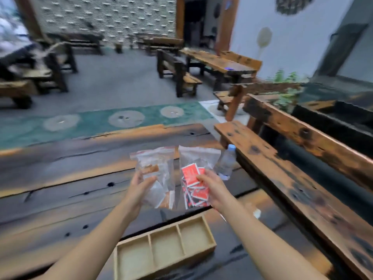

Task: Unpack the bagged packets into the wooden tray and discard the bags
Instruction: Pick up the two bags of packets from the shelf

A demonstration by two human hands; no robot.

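Note:
My left hand (139, 188) holds up a clear zip bag (155, 168) with brown and white packets inside. In my right hand (212, 188) is a second clear bag (196, 158) filled with several red packets (190, 175). Both bags are lifted above the dark wooden table (60, 178), side by side and close together. A wooden tray (163, 244) with three compartments lies on the table below my hands, near the front edge. Nothing is in its compartments.
A clear plastic water bottle (227, 162) stands on the table just right of the red-packet bag. A long wooden bench (282, 174) runs along the table's right side. Other benches and tables stand farther back in the room.

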